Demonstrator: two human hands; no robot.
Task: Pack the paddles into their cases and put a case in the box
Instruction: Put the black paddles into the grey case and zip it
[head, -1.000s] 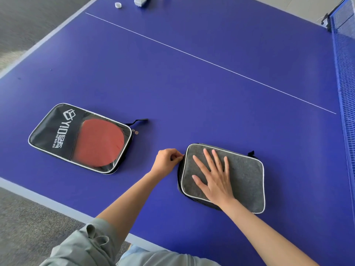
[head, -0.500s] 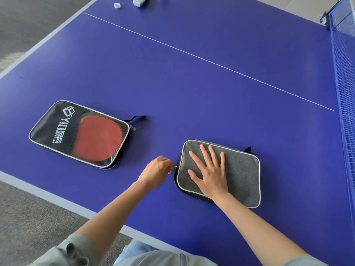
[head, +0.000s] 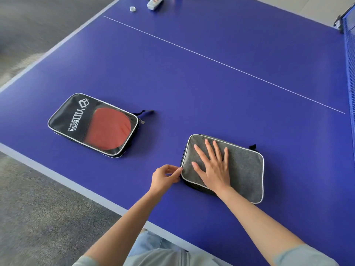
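Grey felt paddle case [head: 244,169] with white piping, lower right of the frame, pinned by a flat right hand [head: 213,167], fingers straight and spread.
Left hand [head: 165,177] pinches at the case's left edge, fingers curled; what it pinches is too small to tell. At left lies a black case with a clear window [head: 92,124] showing a red paddle [head: 109,129]. Both rest on a blue table-tennis table [head: 192,83] with a white line, blue net [head: 350,64] at right, grey carpet [head: 38,217] below.

Blue table [head: 192,83] with pale grey edging and a thin white centre line [head: 221,63] running diagonally across its top. Blue mesh net [head: 350,60] along the right edge. At the far end, a small round white cap [head: 132,9] lies near a white oblong device [head: 155,3], partly cropped. Grey carpeted floor [head: 38,217] lies left of the table.
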